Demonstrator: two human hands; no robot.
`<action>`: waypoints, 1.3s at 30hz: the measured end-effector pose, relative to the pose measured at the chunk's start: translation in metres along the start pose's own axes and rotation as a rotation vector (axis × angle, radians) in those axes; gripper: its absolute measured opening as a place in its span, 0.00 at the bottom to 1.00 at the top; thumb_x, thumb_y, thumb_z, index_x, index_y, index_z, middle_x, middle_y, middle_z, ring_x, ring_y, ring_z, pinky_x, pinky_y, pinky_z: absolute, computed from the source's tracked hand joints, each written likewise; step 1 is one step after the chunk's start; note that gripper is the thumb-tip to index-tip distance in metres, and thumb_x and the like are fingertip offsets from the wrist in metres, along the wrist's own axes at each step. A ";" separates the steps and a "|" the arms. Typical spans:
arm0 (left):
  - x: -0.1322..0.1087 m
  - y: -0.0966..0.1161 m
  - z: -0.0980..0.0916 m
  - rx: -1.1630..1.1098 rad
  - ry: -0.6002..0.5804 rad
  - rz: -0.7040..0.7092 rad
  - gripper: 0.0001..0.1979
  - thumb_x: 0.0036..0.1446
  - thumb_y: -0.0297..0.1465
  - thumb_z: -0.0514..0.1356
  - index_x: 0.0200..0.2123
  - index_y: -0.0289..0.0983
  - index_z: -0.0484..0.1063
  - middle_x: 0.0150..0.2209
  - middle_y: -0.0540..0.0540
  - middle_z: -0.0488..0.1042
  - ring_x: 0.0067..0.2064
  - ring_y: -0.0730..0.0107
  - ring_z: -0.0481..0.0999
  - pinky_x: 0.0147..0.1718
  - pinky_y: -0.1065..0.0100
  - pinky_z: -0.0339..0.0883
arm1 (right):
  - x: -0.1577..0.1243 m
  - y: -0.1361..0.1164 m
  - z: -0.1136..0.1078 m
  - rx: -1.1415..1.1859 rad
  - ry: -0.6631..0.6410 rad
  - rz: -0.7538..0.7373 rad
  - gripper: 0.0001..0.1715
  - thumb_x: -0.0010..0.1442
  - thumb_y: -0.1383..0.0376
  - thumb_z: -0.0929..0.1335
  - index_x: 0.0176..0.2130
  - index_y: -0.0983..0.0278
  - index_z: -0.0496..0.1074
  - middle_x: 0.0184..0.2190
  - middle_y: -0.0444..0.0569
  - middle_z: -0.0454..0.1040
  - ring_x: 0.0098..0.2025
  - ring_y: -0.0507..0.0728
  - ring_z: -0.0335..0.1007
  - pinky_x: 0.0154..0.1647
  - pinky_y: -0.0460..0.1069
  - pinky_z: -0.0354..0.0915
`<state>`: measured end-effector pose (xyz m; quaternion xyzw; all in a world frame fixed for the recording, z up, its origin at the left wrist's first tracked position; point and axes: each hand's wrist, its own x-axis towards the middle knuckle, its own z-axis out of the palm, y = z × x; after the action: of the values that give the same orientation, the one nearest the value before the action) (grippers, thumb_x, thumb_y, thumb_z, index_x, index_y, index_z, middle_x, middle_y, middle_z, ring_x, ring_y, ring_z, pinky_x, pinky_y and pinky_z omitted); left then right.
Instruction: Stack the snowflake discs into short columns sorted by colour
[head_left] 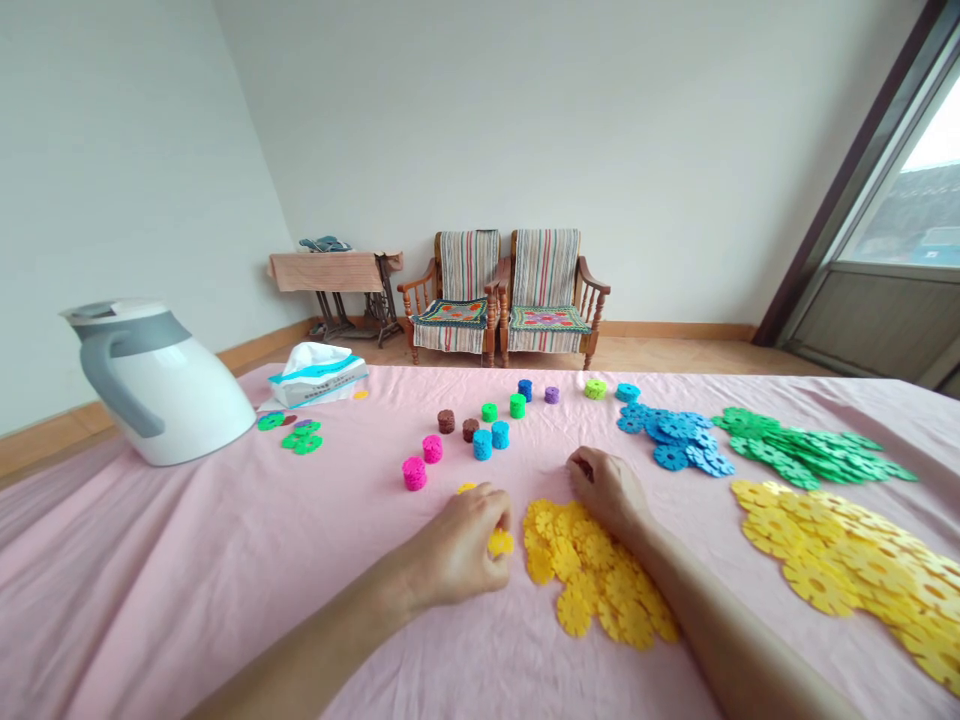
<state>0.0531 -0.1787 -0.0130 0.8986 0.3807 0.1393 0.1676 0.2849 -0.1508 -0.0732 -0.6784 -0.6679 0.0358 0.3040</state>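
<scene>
My left hand (465, 545) is closed with its fingers around yellow flower-shaped discs (500, 542); more yellow shows just behind the knuckles. To its right lies a loose pile of yellow discs (574, 550). My right hand (604, 485) rests at the far edge of that pile with its fingers curled in; whether anything is in them is hidden. Beyond my left hand stand short stacks of discs: pink (414, 473), brown (446, 421), light blue (482, 444), green (517, 405), dark blue (525, 390), purple (552, 395) and lime (595, 389).
Blue (679, 440), green (817, 450) and larger yellow discs (847, 550) lie in piles on the right. On the left are a white kettle (184, 395), a tissue pack (319, 375) and several loose discs (302, 437). A pink cloth (315, 540) covers the table.
</scene>
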 end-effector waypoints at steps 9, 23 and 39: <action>0.010 -0.040 -0.031 -0.012 0.203 -0.143 0.09 0.42 0.25 0.57 0.31 0.37 0.68 0.34 0.49 0.69 0.31 0.72 0.69 0.27 0.73 0.59 | 0.001 0.000 0.001 0.003 -0.018 0.005 0.10 0.54 0.66 0.60 0.29 0.62 0.70 0.25 0.45 0.73 0.27 0.51 0.66 0.27 0.44 0.52; 0.010 -0.043 -0.019 0.032 0.112 -0.169 0.06 0.46 0.30 0.58 0.30 0.37 0.71 0.28 0.50 0.70 0.30 0.71 0.70 0.27 0.73 0.60 | 0.001 0.001 0.001 0.000 -0.018 0.006 0.10 0.54 0.66 0.60 0.29 0.62 0.70 0.25 0.45 0.73 0.27 0.51 0.66 0.27 0.44 0.52; -0.001 0.021 0.009 -0.124 -0.038 0.098 0.13 0.48 0.37 0.64 0.37 0.39 0.70 0.37 0.49 0.69 0.35 0.69 0.69 0.34 0.70 0.63 | 0.001 0.000 0.000 -0.016 -0.018 0.007 0.11 0.54 0.67 0.60 0.30 0.63 0.71 0.26 0.46 0.73 0.28 0.51 0.66 0.28 0.44 0.52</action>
<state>0.0688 -0.1949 -0.0132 0.9065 0.3237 0.1536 0.2232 0.2849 -0.1502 -0.0725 -0.6826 -0.6687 0.0379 0.2924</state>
